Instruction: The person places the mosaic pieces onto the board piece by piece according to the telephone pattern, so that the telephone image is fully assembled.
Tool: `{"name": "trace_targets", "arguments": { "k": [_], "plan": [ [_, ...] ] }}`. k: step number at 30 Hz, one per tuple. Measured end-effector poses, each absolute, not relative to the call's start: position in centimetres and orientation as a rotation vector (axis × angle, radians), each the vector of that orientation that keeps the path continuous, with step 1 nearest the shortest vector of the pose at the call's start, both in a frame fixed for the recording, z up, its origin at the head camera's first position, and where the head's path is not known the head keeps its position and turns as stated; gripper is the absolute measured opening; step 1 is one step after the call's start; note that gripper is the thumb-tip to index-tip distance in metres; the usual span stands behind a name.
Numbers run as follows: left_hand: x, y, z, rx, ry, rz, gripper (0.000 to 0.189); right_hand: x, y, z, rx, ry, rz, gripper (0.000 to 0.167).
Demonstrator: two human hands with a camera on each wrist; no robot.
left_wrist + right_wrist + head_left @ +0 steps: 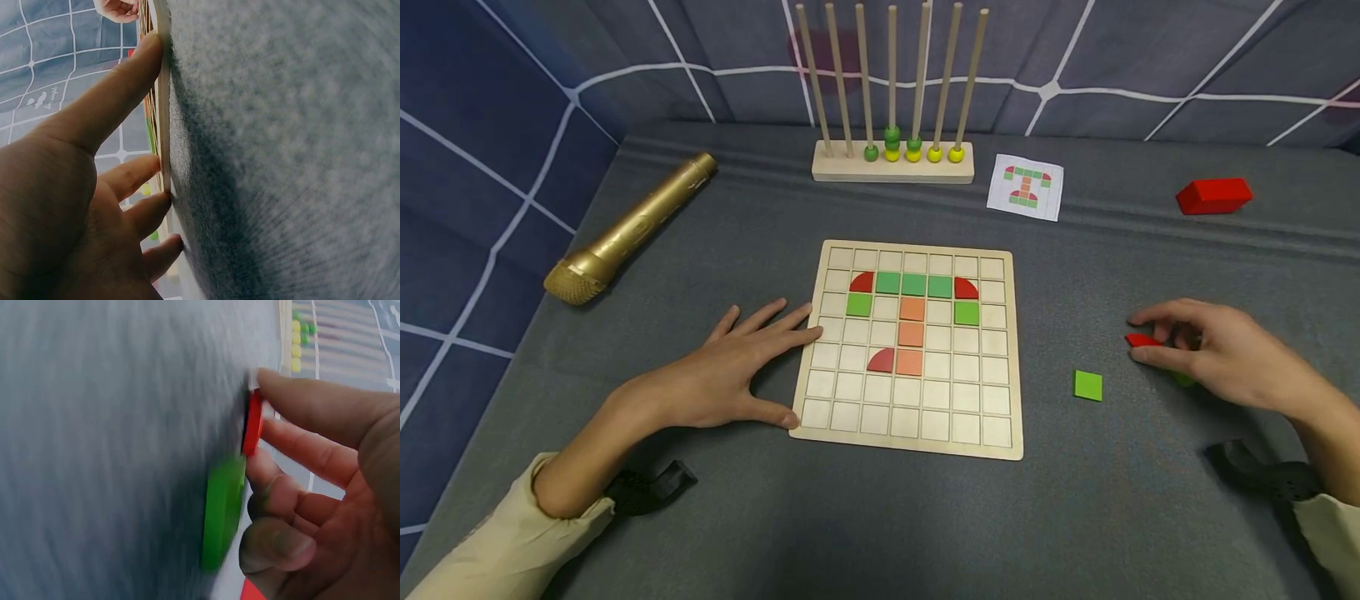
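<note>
My left hand (730, 375) rests at the left edge of a wooden grid board (934, 425), its fingers spread and the thumb touching the near corner. The left wrist view shows fingertips against the board's rim. On the grid sit red quarter-circle tiles (882, 361), green square tiles (913, 285) and orange square tiles (911, 334). To the right of the board, my right hand (1240, 354) pinches a red tile (252, 424) between thumb and fingers, low over the table. A green tile (219, 512) lies beside it, partly hidden by the hand in the head view.
A loose green square tile (1087, 385) lies between board and right hand. Behind the board stand a pegged wooden rack (892, 171) with beads and a printed pattern card (1026, 187). A gold microphone (632, 225) lies at left, a red block (1214, 196) at far right.
</note>
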State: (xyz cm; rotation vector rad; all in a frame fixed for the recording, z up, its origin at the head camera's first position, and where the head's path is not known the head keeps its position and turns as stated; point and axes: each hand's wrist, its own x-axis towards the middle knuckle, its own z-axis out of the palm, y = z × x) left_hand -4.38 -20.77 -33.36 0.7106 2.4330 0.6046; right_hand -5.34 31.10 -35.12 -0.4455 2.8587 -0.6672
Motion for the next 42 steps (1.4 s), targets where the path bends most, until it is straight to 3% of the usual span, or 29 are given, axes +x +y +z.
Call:
{"name": "trace_targets", "arguments": {
  "k": [12, 21, 35, 42],
  "plan": [
    [-4.5, -20.9, -33.5, 0.712, 2.436, 0.596, 0.101, -4.6, 28.8, -34.7, -0.695, 2.901, -0.603, 0.031],
    [-4.5, -20.8, -33.4, 0.708, 2.434, 0.597, 0.102, -4.7, 29.0, -35.1, -0.719, 2.942, -0.623, 0.022],
    [-4.5, -20.8, -33.4, 0.708, 2.434, 0.599, 0.102, -4.8, 26.9, -34.0, -0.736, 2.995, -0.637, 0.023],
    [-4.5, -20.8, -33.4, 0.709, 2.435, 0.596, 0.101, -4.6, 24.4, -32.7, -0.814, 2.952, -0.818, 0.032]
  ]
}}
